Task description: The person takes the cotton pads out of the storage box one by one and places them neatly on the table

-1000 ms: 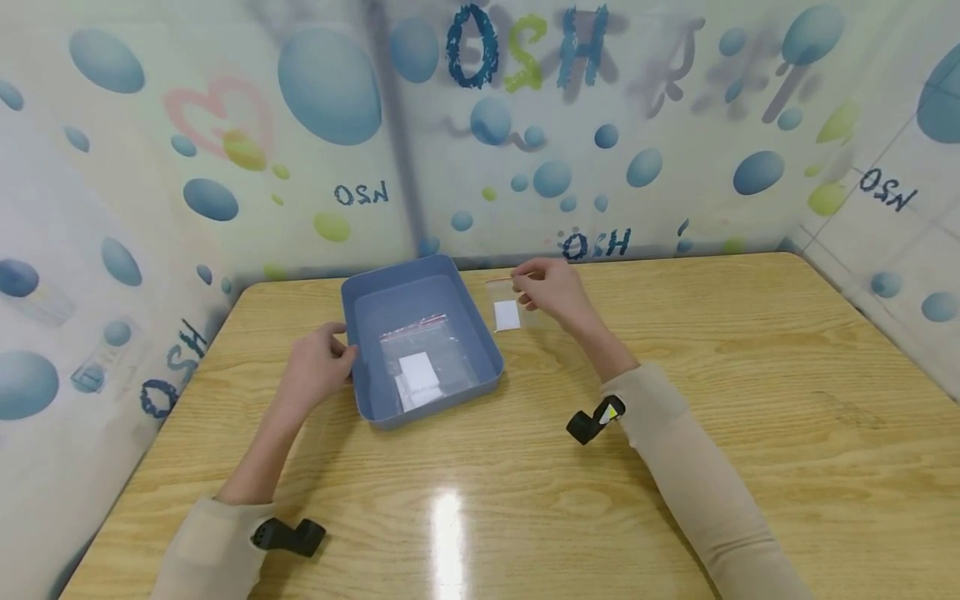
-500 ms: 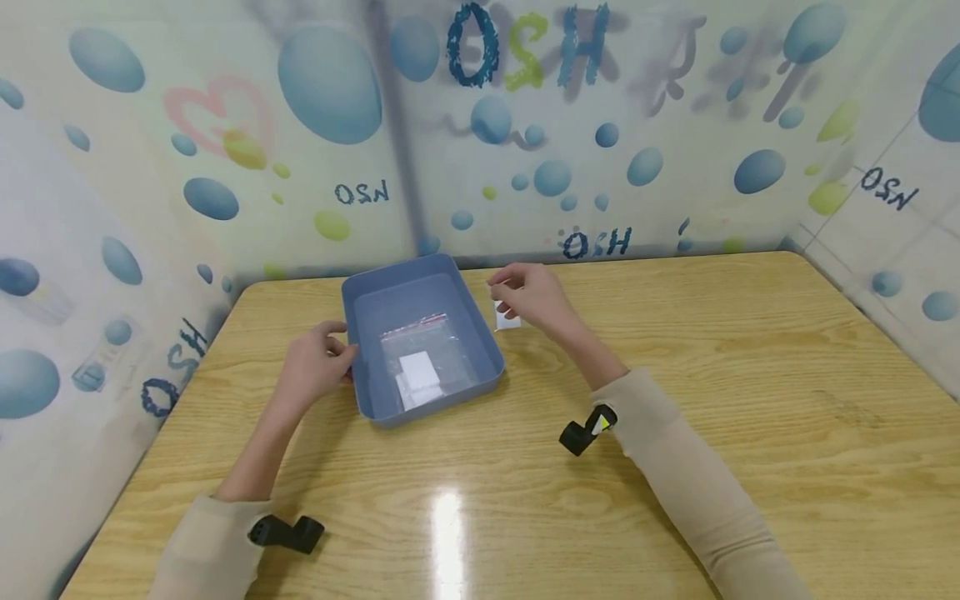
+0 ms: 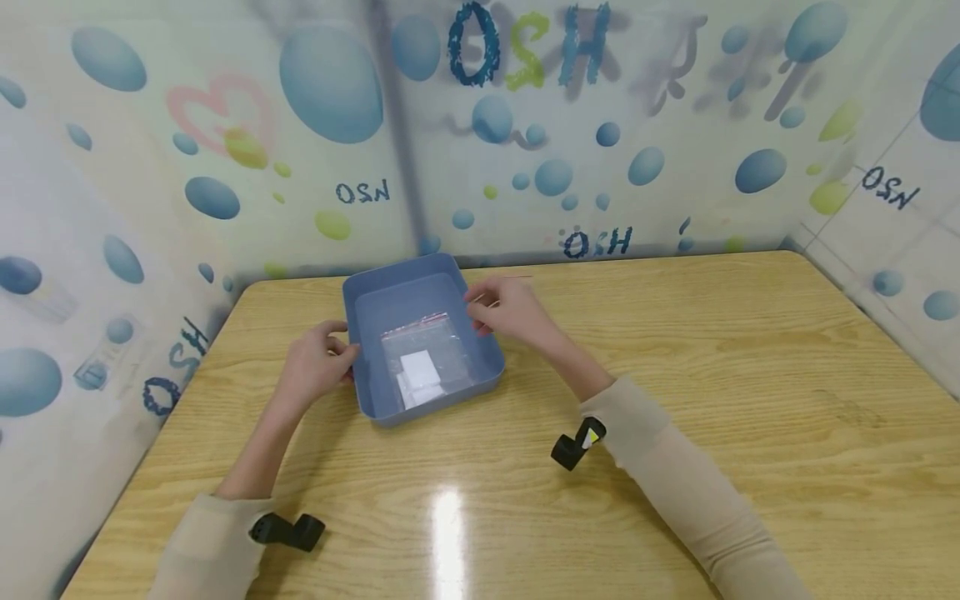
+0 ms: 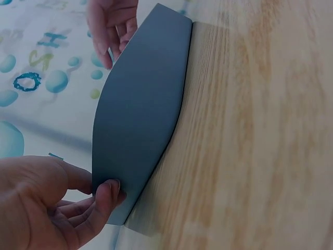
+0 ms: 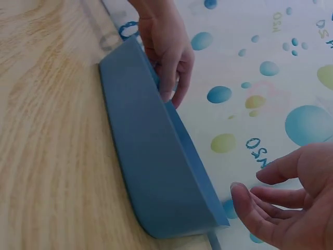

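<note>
A blue plastic tray (image 3: 401, 296) stands on the wooden table, slightly turned. Inside it lie overlapping clear zip bags (image 3: 427, 342) with red-edged seals and white cards. My left hand (image 3: 318, 358) grips the tray's left wall, fingers at the rim in the left wrist view. Beside the right wall hovers my right hand (image 3: 510, 312), fingers loosely curved; in the right wrist view nothing shows between them. Behind that hand only a thin reddish strip (image 3: 519, 276) shows, at the spot of another small bag; the rest is hidden.
The wooden table (image 3: 712, 375) extends to the right and front. A patterned curtain (image 3: 630, 125) rises at its back edge, with more at both sides. Each sleeve carries a small black camera mount (image 3: 577, 443).
My right hand has moved left and slightly toward me, from the small bag on the table to the tray's right wall, covering the bag's white card. The left hand and tray stay put.
</note>
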Demonstrator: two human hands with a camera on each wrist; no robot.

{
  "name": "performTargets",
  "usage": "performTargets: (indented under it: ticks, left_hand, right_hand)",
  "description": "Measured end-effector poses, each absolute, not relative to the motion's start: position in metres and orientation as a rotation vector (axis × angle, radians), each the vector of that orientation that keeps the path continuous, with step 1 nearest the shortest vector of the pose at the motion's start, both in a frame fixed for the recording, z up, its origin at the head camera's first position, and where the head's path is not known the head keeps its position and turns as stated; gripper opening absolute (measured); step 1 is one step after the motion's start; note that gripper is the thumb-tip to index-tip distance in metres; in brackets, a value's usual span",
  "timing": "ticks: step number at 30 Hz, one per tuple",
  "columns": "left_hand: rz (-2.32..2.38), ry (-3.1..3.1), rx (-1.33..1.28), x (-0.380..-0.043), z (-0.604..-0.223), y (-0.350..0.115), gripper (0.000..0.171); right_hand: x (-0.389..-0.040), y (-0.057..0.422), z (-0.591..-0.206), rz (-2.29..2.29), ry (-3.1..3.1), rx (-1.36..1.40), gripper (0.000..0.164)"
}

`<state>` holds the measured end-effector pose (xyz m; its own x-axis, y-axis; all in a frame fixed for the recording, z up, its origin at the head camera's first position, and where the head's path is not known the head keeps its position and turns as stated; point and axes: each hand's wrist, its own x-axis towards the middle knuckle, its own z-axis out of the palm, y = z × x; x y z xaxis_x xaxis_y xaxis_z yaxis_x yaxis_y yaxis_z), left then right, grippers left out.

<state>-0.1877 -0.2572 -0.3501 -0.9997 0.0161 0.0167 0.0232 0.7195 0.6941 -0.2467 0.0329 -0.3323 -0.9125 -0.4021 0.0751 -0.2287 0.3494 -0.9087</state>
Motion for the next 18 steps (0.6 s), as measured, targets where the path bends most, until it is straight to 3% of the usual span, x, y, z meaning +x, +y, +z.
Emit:
performTargets:
  ticks: [18]
  left_hand:
    - [-1.158, -2.910, -0.038, -0.188, -0.351, -0.258, 0.050]
  right_hand:
    - [-0.231, 0.005, -0.355, -1.351, 2.618, -0.717, 0.028]
